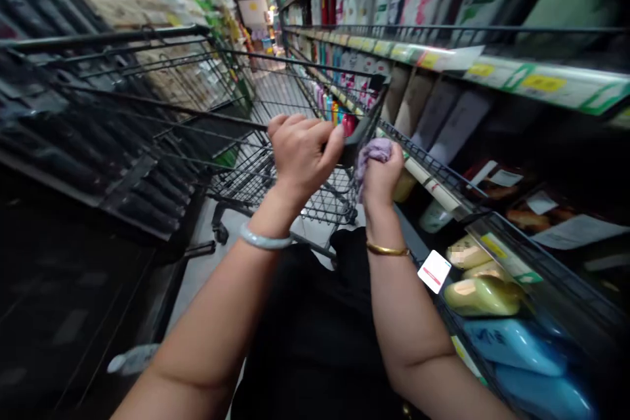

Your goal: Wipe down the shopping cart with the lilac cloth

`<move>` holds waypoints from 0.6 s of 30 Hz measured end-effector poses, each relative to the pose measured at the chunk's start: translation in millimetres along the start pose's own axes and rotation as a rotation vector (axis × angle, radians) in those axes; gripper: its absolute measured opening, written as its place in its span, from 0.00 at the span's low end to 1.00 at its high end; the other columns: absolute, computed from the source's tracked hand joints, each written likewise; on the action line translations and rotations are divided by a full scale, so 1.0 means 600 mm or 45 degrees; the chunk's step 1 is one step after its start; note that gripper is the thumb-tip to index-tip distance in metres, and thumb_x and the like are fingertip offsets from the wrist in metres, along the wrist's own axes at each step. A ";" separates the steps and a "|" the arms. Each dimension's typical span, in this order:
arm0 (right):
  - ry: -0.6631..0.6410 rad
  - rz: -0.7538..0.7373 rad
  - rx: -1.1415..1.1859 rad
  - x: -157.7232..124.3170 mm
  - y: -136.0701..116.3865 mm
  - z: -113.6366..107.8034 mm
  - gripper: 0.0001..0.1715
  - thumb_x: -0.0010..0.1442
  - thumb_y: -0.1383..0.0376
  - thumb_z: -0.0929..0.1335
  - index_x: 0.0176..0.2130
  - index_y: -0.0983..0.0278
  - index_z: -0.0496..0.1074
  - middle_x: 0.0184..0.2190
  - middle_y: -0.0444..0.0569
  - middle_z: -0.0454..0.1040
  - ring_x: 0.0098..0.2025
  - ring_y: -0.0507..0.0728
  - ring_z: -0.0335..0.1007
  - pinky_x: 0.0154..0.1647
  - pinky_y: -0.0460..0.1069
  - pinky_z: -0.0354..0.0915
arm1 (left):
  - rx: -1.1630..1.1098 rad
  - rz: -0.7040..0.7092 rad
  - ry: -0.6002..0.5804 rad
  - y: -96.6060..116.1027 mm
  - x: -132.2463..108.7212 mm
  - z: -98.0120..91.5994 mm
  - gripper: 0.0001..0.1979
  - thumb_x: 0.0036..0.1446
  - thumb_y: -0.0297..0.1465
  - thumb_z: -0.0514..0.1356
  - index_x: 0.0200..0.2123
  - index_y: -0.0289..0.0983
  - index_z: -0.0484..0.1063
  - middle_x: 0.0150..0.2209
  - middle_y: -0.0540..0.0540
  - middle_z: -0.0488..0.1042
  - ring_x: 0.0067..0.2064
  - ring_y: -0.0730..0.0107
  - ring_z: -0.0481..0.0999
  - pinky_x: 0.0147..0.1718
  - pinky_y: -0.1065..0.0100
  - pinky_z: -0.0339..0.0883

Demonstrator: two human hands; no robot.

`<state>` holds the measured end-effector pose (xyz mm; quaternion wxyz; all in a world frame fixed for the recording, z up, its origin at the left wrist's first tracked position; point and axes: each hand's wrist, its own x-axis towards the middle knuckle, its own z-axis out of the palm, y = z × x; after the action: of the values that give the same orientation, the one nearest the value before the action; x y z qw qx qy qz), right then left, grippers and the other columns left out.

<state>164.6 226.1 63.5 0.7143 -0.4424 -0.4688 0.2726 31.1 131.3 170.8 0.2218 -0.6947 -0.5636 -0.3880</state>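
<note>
A black wire shopping cart (260, 177) stands in front of me in a shop aisle. My left hand (302, 151) is wrapped round the cart's handle near its right part, with a pale bangle on the wrist. To the right of it, my right hand (384, 174) is closed round a crumpled purple cloth (377, 152) close to the cart's right corner; a gold bracelet circles that wrist. Whether the right hand also touches the cart is hard to tell.
Shelves of bottles with a price rail (492, 72) line the right side. Yellow-green bottles (485, 295) and blue bottles (516, 344) lie low at the right. Dark packed goods (88, 111) fill the left side. The aisle floor (204, 282) runs ahead.
</note>
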 end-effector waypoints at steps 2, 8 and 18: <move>0.085 -0.135 0.023 -0.012 -0.036 0.012 0.20 0.53 0.71 0.65 0.46 0.59 0.74 0.44 0.45 0.73 0.50 0.57 0.72 0.58 0.53 0.73 | 0.018 0.009 0.025 -0.019 -0.001 -0.004 0.24 0.73 0.44 0.49 0.23 0.42 0.61 0.25 0.46 0.72 0.39 0.55 0.73 0.53 0.48 0.58; 0.040 -0.130 0.060 -0.033 -0.031 0.038 0.15 0.54 0.72 0.66 0.41 0.59 0.71 0.44 0.47 0.73 0.50 0.59 0.71 0.63 0.57 0.69 | 0.015 0.015 0.044 -0.077 -0.007 -0.021 0.21 0.70 0.42 0.48 0.23 0.43 0.56 0.24 0.45 0.68 0.35 0.55 0.70 0.50 0.48 0.59; -0.169 -0.373 0.001 -0.091 -0.054 0.090 0.15 0.61 0.69 0.69 0.48 0.57 0.72 0.52 0.54 0.73 0.57 0.62 0.71 0.66 0.58 0.68 | 0.247 -0.147 -0.049 -0.058 -0.003 -0.049 0.21 0.71 0.49 0.53 0.32 0.44 0.74 0.31 0.43 0.78 0.39 0.50 0.75 0.44 0.53 0.58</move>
<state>92.1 187.4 78.0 0.7141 -0.3500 -0.5743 0.1941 -10.6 117.2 182.6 0.2544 -0.6435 -0.6419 -0.3304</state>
